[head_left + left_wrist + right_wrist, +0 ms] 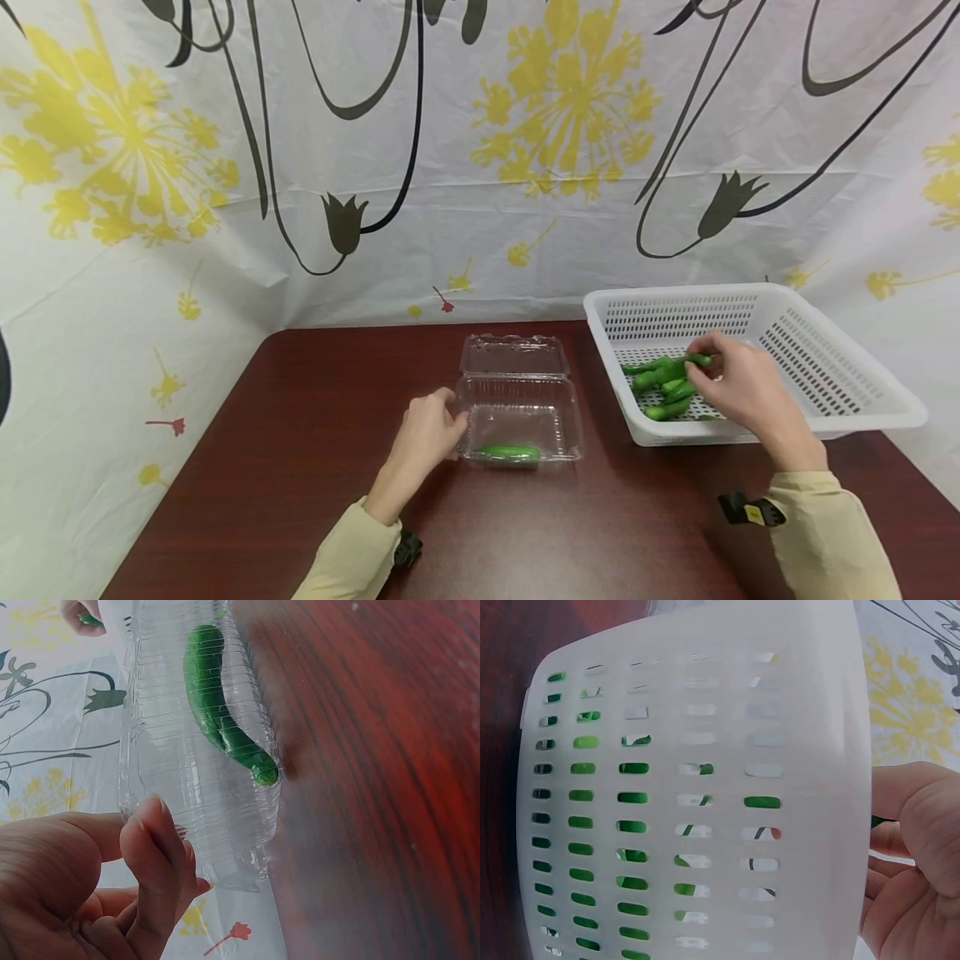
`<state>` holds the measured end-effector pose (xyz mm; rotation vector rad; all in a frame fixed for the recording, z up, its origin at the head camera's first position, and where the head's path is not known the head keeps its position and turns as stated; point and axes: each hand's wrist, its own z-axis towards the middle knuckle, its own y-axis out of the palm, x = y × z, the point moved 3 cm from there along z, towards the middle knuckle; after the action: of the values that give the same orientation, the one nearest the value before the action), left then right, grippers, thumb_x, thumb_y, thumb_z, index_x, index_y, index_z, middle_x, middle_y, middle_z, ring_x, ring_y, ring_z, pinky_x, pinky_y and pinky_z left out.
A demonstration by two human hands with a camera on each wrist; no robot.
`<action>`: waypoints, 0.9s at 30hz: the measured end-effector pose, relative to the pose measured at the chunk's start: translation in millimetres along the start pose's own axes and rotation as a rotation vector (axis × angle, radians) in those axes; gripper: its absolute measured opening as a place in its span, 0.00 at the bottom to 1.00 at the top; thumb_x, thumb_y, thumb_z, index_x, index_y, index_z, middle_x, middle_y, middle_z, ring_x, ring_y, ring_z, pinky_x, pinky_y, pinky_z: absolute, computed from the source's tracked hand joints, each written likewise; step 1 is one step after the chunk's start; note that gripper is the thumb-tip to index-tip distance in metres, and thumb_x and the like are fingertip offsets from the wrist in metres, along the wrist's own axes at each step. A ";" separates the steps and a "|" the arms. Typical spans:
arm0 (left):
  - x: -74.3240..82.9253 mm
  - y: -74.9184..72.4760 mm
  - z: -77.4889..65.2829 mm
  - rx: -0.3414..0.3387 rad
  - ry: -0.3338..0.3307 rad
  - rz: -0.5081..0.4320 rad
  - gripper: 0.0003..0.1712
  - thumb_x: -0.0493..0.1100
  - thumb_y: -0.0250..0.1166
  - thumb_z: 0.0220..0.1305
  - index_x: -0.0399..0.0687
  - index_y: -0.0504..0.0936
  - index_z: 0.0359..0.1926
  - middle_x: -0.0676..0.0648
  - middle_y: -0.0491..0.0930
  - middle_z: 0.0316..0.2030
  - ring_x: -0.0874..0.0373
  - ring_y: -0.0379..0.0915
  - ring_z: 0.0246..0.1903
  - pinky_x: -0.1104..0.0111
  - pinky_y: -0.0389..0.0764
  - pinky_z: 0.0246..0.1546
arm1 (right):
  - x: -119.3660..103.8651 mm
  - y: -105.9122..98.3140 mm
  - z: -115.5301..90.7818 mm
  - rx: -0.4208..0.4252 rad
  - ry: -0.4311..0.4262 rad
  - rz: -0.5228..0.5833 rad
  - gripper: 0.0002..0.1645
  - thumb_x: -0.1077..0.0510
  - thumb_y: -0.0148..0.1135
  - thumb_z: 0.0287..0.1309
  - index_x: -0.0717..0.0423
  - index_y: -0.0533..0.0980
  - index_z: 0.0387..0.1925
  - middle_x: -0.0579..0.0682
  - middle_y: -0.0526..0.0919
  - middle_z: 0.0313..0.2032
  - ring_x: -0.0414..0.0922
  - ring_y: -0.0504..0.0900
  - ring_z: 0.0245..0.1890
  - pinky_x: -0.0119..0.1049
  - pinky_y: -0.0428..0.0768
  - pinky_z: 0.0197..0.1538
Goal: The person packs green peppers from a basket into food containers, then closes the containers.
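Observation:
On the table, a clear plastic clamshell container (519,417) stands with its lid tipped back. One green pepper (508,453) lies along its front side; in the left wrist view the curved pepper (214,701) shows through the ribbed wall. My left hand (429,429) pinches the container's left edge between thumb and fingers. Over the white basket (847,425), my right hand (738,379) pinches a green pepper (699,359) by thumb and fingertips. Several more green peppers (667,410) lie below it in the basket's left part. The basket wall (810,825) hides most of the right wrist view.
The dark red wooden table (322,400) ends at a white patterned cloth (450,183) hanging behind it. The basket's raised slotted walls stand to the right of the container, with a strip of table between them.

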<state>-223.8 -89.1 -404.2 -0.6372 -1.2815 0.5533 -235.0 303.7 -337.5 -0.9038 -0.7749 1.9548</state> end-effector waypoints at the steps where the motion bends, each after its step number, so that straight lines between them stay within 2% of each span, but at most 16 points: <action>1: 0.1 -0.1 -0.2 0.000 0.001 0.001 0.19 0.34 0.65 0.65 0.26 0.77 0.54 0.53 0.76 0.15 0.68 0.72 0.08 0.71 0.79 0.20 | -0.2 -0.2 0.0 0.010 -0.002 -0.001 0.12 0.68 0.71 0.48 0.60 0.79 0.36 0.51 0.84 0.27 0.48 0.83 0.24 0.46 0.75 0.33; 4: 0.0 0.0 -0.1 -0.002 -0.007 -0.004 0.20 0.34 0.65 0.65 0.27 0.77 0.55 0.53 0.76 0.15 0.67 0.72 0.08 0.71 0.79 0.19 | -1.7 -1.4 -0.2 0.039 -0.009 0.007 0.12 0.67 0.71 0.48 0.60 0.79 0.36 0.53 0.84 0.29 0.52 0.84 0.26 0.40 0.74 0.33; 9: -0.2 -0.1 0.2 -0.003 -0.012 -0.006 0.20 0.34 0.65 0.65 0.27 0.77 0.55 0.53 0.76 0.16 0.67 0.73 0.08 0.71 0.79 0.20 | -6.3 -4.1 -0.3 0.074 -0.020 0.010 0.11 0.67 0.70 0.48 0.59 0.79 0.36 0.53 0.85 0.31 0.45 0.84 0.27 0.26 0.72 0.34; 12: -0.2 -0.2 0.3 -0.002 -0.011 -0.004 0.20 0.34 0.65 0.65 0.27 0.77 0.55 0.53 0.76 0.16 0.68 0.73 0.08 0.70 0.80 0.21 | -8.8 -5.9 -0.1 0.084 -0.016 0.012 0.11 0.66 0.70 0.49 0.59 0.79 0.36 0.54 0.85 0.31 0.45 0.84 0.28 0.24 0.70 0.34; 16: -0.3 -0.4 0.7 -0.003 -0.011 0.005 0.20 0.35 0.65 0.65 0.27 0.77 0.55 0.53 0.76 0.16 0.68 0.72 0.08 0.70 0.79 0.21 | -11.5 -8.3 -0.2 0.089 0.001 0.017 0.11 0.65 0.70 0.51 0.59 0.78 0.37 0.56 0.85 0.31 0.55 0.86 0.30 0.33 0.74 0.34; 21: -0.5 -0.5 0.8 -0.009 -0.015 0.006 0.21 0.35 0.65 0.65 0.27 0.77 0.56 0.53 0.75 0.16 0.68 0.72 0.08 0.70 0.79 0.21 | -14.0 -9.9 -0.5 0.066 0.035 0.044 0.11 0.64 0.69 0.53 0.60 0.77 0.38 0.62 0.85 0.35 0.64 0.86 0.36 0.58 0.79 0.40; 23: -0.8 -0.4 0.7 -0.011 -0.015 0.004 0.21 0.35 0.65 0.66 0.27 0.77 0.56 0.53 0.75 0.15 0.68 0.72 0.08 0.70 0.79 0.21 | -14.7 -9.7 -0.6 0.047 0.049 0.059 0.11 0.64 0.69 0.54 0.60 0.77 0.38 0.63 0.85 0.37 0.67 0.86 0.39 0.62 0.78 0.42; 27: -1.6 0.1 0.8 -0.010 -0.013 0.000 0.21 0.35 0.65 0.66 0.27 0.77 0.56 0.53 0.76 0.16 0.68 0.72 0.08 0.70 0.79 0.21 | -17.0 -9.4 -0.6 0.026 0.061 0.074 0.12 0.63 0.69 0.55 0.61 0.76 0.39 0.65 0.84 0.40 0.69 0.85 0.41 0.64 0.76 0.44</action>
<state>-225.0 -90.0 -405.3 -0.6429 -1.2970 0.5520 -223.8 293.4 -325.4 -0.9844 -0.6886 1.9868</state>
